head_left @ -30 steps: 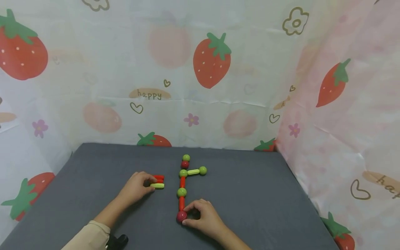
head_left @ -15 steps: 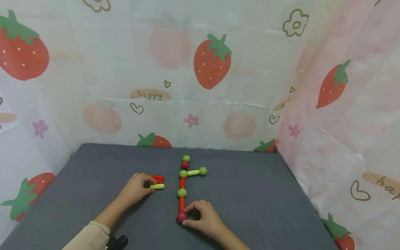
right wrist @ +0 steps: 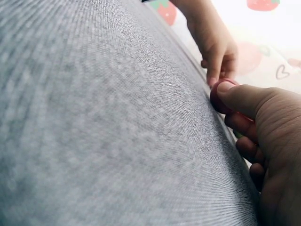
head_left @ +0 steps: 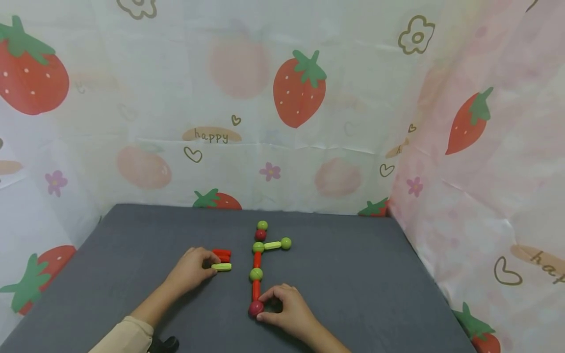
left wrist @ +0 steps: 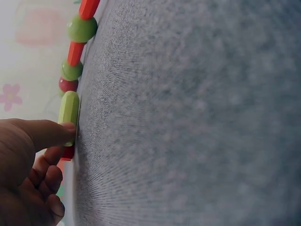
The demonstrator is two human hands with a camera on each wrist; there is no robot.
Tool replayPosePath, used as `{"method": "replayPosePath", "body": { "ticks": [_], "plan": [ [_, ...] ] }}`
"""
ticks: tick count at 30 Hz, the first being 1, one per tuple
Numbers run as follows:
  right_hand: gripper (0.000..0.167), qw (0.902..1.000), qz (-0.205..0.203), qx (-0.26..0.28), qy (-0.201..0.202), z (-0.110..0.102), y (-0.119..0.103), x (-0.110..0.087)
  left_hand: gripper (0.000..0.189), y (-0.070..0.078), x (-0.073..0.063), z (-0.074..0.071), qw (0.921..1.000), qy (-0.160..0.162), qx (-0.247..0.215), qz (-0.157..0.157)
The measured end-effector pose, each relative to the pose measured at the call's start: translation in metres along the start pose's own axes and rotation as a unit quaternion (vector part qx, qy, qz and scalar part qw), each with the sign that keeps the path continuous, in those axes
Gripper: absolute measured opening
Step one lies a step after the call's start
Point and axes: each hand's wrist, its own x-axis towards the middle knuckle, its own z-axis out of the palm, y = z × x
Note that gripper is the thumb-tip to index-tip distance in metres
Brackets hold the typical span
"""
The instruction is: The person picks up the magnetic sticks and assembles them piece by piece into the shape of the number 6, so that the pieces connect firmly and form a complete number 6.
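Note:
My left hand (head_left: 191,268) is at a small group of sticks, its thumb and index finger pinching a light green stick (head_left: 222,267). Two red sticks (head_left: 222,253) lie just beyond it, partly covered by the fingers. My right hand (head_left: 289,309) holds a dark red ball (head_left: 255,308) between thumb and index finger. That ball ends a line of red sticks and green balls, with a green ball (head_left: 256,274) midway. From the upper green ball (head_left: 258,247), another light green stick (head_left: 272,245) runs right to a green ball (head_left: 286,243).
At the line's far end are another dark red ball (head_left: 260,235) and a green ball (head_left: 262,225). Everything lies on a dark grey table (head_left: 353,284). Strawberry-print cloth (head_left: 247,108) hangs behind and beside it. A black object (head_left: 164,344) shows by the left sleeve.
The light green stick at my left hand has shifted slightly toward the person, away from the red sticks. My right hand keeps its hold on the dark red ball.

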Motion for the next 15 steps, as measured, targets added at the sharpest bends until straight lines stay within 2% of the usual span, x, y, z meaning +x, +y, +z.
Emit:
{"method": "replayPosePath", "body": {
  "ticks": [9, 15],
  "plan": [
    [0.030, 1.0000, -0.006, 0.002, 0.002, 0.000, 0.001, 0.001, 0.016, 0.003, -0.008, -0.006, 0.9998, -0.007, -0.018, 0.003],
    [0.030, 0.9999, -0.013, -0.007, 0.007, 0.001, 0.002, 0.000, 0.017, 0.009, -0.018, -0.009, 0.9985, -0.018, -0.051, -0.005]
  ]
}}
